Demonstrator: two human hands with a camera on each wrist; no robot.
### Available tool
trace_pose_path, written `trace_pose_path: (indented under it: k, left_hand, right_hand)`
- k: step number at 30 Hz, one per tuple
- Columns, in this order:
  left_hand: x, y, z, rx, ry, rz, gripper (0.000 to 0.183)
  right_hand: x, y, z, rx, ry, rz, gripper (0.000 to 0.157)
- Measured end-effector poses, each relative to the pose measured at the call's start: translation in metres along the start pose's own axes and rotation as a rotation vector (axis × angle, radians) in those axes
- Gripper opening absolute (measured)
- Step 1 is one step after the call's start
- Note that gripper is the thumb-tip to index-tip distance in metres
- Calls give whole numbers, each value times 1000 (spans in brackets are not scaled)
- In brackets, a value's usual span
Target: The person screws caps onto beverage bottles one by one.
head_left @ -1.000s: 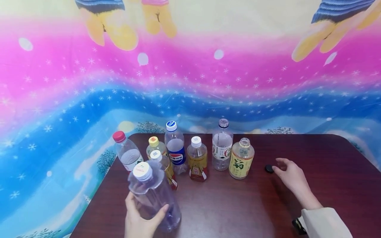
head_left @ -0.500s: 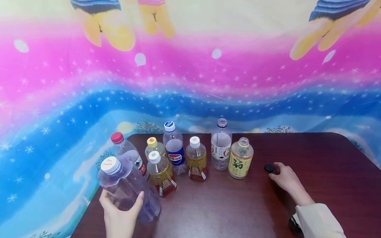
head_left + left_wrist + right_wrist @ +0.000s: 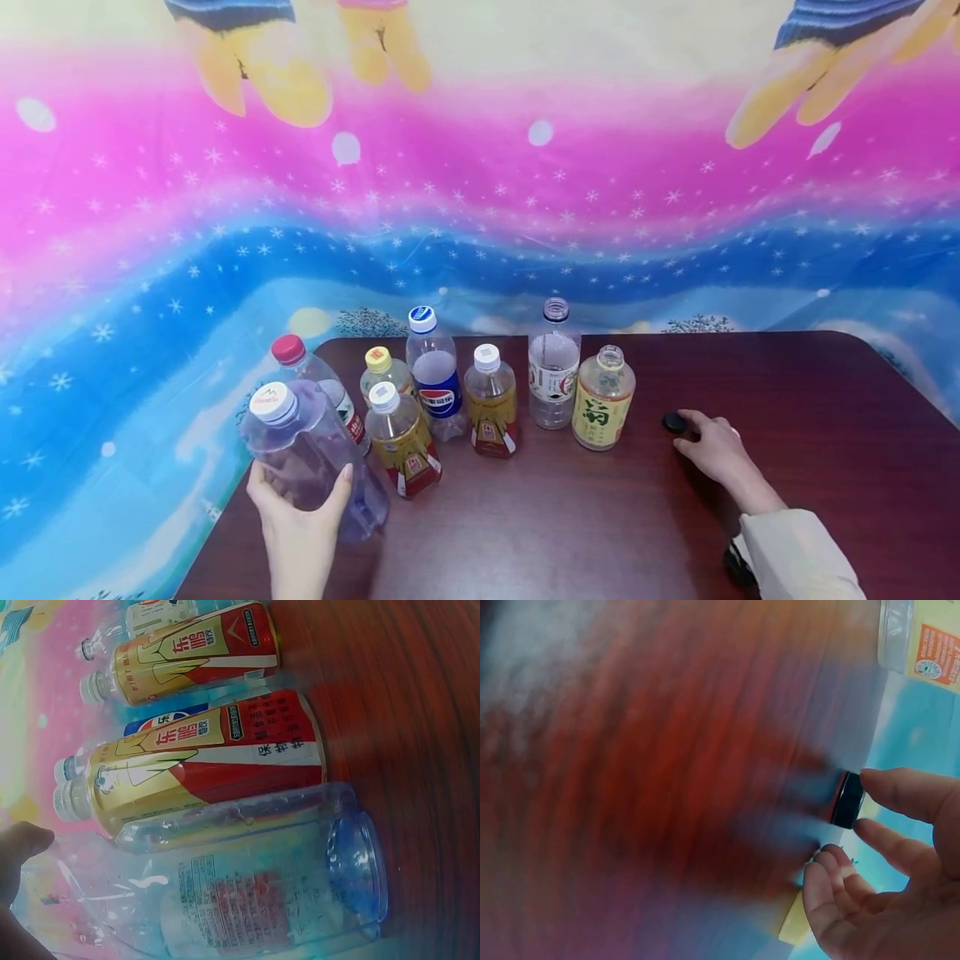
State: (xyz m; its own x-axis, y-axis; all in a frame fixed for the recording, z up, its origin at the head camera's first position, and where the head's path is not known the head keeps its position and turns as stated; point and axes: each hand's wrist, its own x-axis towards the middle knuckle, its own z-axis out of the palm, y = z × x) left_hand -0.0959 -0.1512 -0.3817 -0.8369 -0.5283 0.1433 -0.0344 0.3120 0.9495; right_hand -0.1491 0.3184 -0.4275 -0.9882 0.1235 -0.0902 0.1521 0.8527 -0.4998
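My left hand [image 3: 296, 525] grips a big clear, bluish plastic bottle [image 3: 322, 475] with a white cap, thumb on one side and fingers on the other. It stands at the left of the table, its base close to the wood in the left wrist view [image 3: 352, 862]. My right hand [image 3: 716, 450] is at a small black bottle cap [image 3: 673, 422] on the table. In the right wrist view the thumb and index finger pinch this black cap [image 3: 848, 800] at its edges, with the other fingers bent beside it.
Several bottles stand behind: a red-capped one [image 3: 288, 348], a Pepsi bottle [image 3: 437, 392], two gold-and-red labelled ones [image 3: 408, 450] and a yellow-capped one [image 3: 378, 360]. Uncapped are a clear bottle [image 3: 555, 367] and a yellow-labelled one [image 3: 602, 408]. A printed cloth [image 3: 480, 167] hangs behind the table [image 3: 562, 525].
My left hand has carried the big bottle leftward, uncovering the gold-labelled bottle behind it. My right hand has closed in on the black cap from just beside it.
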Motion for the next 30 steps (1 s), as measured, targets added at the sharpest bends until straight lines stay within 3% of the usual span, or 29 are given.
trace_pose_path:
  k: [8,17,30]
  left_hand:
    - [6,-1,5,-26,9,50,101]
    - [8,-3,8,-90,13,84,103]
    - [14,-7,10,-87,6,113,101]
  right_hand:
    - [-1,0,0,49,4,31,51]
    - [-1,-3,2,29,-4,48,45]
    - [-1,-2,2,18,-5,41,41]
